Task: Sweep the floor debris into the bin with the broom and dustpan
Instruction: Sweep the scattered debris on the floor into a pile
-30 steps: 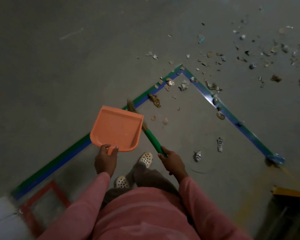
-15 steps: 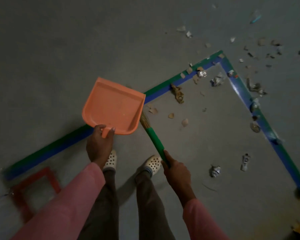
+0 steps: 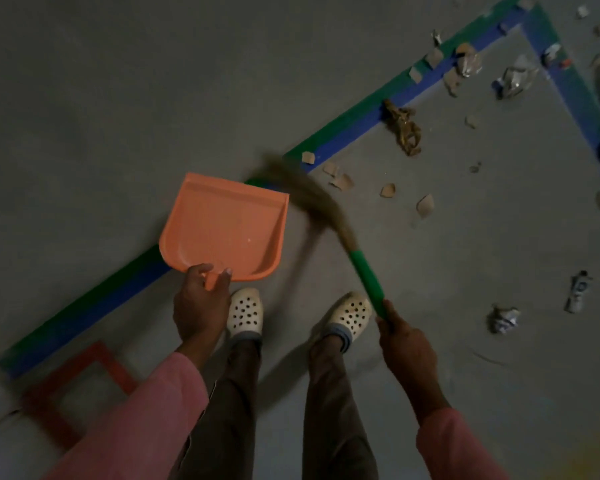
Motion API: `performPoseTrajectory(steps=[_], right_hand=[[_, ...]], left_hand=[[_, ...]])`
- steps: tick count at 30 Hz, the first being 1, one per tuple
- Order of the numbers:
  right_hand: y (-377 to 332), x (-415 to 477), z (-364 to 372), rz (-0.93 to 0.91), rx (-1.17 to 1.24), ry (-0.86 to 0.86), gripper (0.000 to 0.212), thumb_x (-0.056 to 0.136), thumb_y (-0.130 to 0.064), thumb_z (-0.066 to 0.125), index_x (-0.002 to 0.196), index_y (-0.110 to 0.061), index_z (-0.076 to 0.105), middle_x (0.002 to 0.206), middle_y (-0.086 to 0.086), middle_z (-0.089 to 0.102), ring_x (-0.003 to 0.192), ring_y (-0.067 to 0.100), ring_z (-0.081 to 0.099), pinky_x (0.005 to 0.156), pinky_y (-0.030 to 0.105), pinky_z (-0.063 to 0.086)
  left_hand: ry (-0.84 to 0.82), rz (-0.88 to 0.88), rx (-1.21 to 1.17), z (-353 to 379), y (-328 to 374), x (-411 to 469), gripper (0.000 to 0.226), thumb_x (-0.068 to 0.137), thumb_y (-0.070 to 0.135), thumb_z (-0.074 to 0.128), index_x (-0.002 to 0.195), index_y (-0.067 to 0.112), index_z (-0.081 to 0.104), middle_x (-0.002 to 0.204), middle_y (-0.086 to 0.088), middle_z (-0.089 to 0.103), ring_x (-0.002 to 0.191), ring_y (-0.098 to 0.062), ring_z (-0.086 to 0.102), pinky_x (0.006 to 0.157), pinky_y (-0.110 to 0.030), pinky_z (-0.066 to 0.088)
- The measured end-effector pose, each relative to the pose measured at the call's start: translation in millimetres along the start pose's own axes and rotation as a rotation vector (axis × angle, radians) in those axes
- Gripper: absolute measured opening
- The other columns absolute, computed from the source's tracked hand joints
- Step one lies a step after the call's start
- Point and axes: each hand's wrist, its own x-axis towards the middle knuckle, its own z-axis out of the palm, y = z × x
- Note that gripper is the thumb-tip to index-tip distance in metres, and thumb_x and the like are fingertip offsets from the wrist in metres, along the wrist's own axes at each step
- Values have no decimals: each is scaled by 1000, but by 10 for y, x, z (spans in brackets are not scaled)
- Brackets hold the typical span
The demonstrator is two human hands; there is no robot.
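I'm seeing the left hand [image 3: 201, 299] curling round the short handle of the orange dustpan [image 3: 222, 226], thumb and fingers wrapping it, the open lip pointing away from the person. The dustpan is sitting over the green-and-blue tape line [image 3: 343, 129] on the grey floor [image 3: 118, 98]; I can't tell whether it's touching down. Right of the dustpan, the right hand [image 3: 406, 344] is gripping the broom [image 3: 364, 271] at the end of its green handle, fingers closing round it. The broom is slanting up-left toward the dustpan's far right corner, and its bristles [image 3: 312, 195] are blurring just beside that corner. Beyond and right of the dustpan, brown scraps [image 3: 388, 190] are lying near the bristles, a twisted brown wrapper [image 3: 404, 131] further off by the tape line, and foil bits [image 3: 503, 318] well to the right. White clogs [image 3: 245, 313] are standing just below the dustpan, and a red tape outline [image 3: 84, 362] is lying lower left of it.
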Motion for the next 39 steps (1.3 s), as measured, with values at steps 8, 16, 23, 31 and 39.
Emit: performPoseTrajectory(steps=[8,16,23,31,39], right_hand=[[-16,-739,391,40,179,267,58,101,-57,33,155,-57,10,72,4,53,58,26,57,53,36,51],[55,-823,611,-26,-7,-216,50,107,-51,27,152,-59,9,97,5,65,80,22,65,73,38,58],[-245,-412,616,105,-71,-386,62,98,-67,37,131,-16,52,106,8,68,87,24,65,77,36,54],[-577,65,1079,105,170,-538,88,84,-34,73,152,-5,27,138,21,49,121,34,56,100,45,53],[-918,386,1164,-30,150,-384,77,101,-43,51,160,-23,6,134,21,57,116,39,62,96,48,52]], left_hand=[[-39,89,95,35,-71,205,36,89,46,71,116,24,61,106,-11,71,99,-35,64,78,-41,50],[-82,139,174,13,-36,-2,38,91,42,70,119,17,62,107,-16,71,100,-38,64,74,-38,46],[-95,85,180,129,-73,-149,38,90,45,70,117,21,62,111,-12,70,105,-37,63,79,-38,47],[-80,26,191,122,-216,-189,36,88,48,69,114,24,62,104,-11,72,102,-34,64,77,-36,47],[-65,-20,225,128,-554,-84,35,87,50,70,112,26,63,106,-7,72,100,-32,66,77,-36,48]])
